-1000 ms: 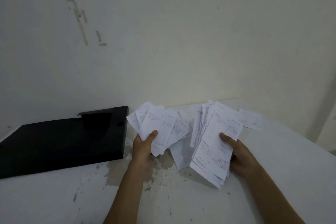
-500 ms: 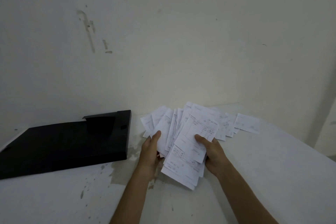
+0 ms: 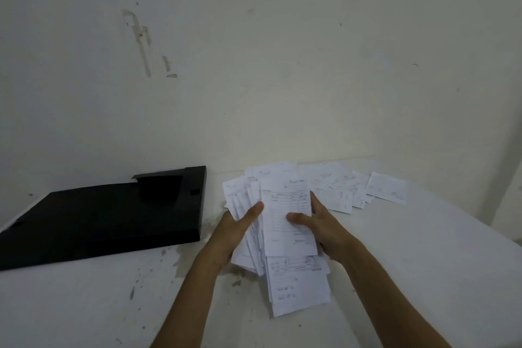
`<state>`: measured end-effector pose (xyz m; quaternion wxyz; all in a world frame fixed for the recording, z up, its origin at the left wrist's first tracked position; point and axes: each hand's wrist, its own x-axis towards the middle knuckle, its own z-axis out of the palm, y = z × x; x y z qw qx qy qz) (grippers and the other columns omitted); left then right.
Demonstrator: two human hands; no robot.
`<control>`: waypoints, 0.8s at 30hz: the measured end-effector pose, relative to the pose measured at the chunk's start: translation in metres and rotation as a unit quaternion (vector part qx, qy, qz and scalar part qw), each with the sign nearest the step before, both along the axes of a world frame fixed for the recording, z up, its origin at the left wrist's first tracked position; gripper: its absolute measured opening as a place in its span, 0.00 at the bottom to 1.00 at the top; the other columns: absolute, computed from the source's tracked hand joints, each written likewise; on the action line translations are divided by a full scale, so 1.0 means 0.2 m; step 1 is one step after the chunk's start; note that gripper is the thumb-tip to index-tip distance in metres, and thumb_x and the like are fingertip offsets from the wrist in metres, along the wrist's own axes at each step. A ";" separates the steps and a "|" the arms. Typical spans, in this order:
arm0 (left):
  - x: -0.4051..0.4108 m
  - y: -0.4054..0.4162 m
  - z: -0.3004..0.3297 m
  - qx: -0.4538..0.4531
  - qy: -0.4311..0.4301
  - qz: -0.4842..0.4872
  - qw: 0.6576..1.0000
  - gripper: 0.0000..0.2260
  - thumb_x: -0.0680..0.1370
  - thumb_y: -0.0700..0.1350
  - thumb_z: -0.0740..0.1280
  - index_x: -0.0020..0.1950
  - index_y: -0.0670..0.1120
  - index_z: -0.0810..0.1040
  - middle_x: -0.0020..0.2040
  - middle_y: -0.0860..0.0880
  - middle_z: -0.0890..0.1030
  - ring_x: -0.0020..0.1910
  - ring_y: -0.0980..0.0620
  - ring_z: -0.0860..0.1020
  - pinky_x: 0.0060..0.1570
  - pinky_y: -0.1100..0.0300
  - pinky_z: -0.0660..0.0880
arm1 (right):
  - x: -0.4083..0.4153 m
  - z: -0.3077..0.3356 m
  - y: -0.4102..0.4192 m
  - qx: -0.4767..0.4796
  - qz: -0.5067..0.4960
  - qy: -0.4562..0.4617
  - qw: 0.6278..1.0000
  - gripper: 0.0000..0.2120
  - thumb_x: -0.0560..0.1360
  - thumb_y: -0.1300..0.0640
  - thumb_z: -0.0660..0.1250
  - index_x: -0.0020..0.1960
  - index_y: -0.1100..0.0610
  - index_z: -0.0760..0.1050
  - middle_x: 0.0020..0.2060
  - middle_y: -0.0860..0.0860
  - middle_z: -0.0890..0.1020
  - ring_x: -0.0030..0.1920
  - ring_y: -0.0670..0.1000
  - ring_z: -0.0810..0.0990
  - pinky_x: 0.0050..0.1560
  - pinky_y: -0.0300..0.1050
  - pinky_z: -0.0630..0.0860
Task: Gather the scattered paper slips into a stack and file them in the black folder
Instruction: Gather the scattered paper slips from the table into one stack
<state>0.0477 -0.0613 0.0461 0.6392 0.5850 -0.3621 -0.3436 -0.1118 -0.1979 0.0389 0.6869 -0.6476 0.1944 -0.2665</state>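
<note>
A loose bundle of white printed paper slips (image 3: 285,223) is pressed between my two hands above the table. My left hand (image 3: 234,230) grips its left side, thumb on top. My right hand (image 3: 322,223) holds the right side, thumb across the top slip. The lower slips (image 3: 296,285) stick out unevenly toward me. Several more slips (image 3: 339,189) lie flat on the table behind my right hand, one (image 3: 387,188) set apart at the far right. The black folder (image 3: 107,215) lies flat on the table to the left, apart from my hands.
The white table (image 3: 423,263) has stains and chipped patches near my left forearm. A marked pale wall (image 3: 254,65) rises directly behind the table. The table's right edge slopes away at the far right.
My hands have come together, closing the fanned slips into one narrower bundle. Some slips now rest on the table behind my right hand.
</note>
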 end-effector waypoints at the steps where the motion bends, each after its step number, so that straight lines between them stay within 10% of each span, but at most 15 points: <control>1: 0.00 0.00 -0.01 0.003 0.003 -0.014 1.000 0.19 0.77 0.53 0.70 0.68 0.53 0.76 0.61 0.53 0.84 0.57 0.54 0.83 0.56 0.62 0.78 | 0.02 -0.01 0.01 -0.014 -0.004 0.008 1.000 0.30 0.76 0.61 0.73 0.72 0.47 0.65 0.65 0.51 0.80 0.60 0.54 0.84 0.59 0.56 0.82; 6: 0.02 0.00 -0.05 -0.019 0.059 0.008 0.998 0.20 0.77 0.45 0.72 0.69 0.49 0.77 0.62 0.48 0.83 0.60 0.49 0.82 0.63 0.48 0.77 | 0.06 -0.05 0.04 0.031 -0.054 0.022 0.998 0.52 0.69 0.49 0.80 0.80 0.41 0.47 0.72 0.51 0.72 0.63 0.55 0.80 0.59 0.54 0.81; 11: 0.01 0.01 -0.06 -0.004 0.078 0.021 0.997 0.16 0.77 0.45 0.72 0.64 0.51 0.79 0.58 0.48 0.85 0.57 0.47 0.84 0.60 0.47 0.79 | 0.07 -0.02 0.10 -0.028 0.008 0.045 0.999 0.22 0.77 0.48 0.71 0.69 0.50 0.74 0.62 0.50 0.84 0.58 0.51 0.85 0.61 0.50 0.81; 17: 0.02 0.00 -0.07 0.039 0.071 -0.008 0.997 0.19 0.74 0.47 0.75 0.64 0.49 0.80 0.56 0.45 0.86 0.55 0.44 0.85 0.60 0.41 0.78 | 0.10 -0.04 0.10 -0.066 0.014 0.069 0.995 0.26 0.77 0.49 0.71 0.73 0.46 0.70 0.65 0.46 0.81 0.63 0.50 0.82 0.66 0.53 0.77; 24: 0.04 -0.08 -0.16 0.065 0.085 0.011 0.994 0.20 0.73 0.48 0.76 0.65 0.49 0.80 0.57 0.44 0.86 0.55 0.42 0.84 0.59 0.39 0.78 | 0.13 -0.06 0.04 -0.115 -0.067 0.077 0.988 0.18 0.79 0.54 0.70 0.66 0.44 0.70 0.59 0.43 0.81 0.54 0.40 0.81 0.45 0.32 0.79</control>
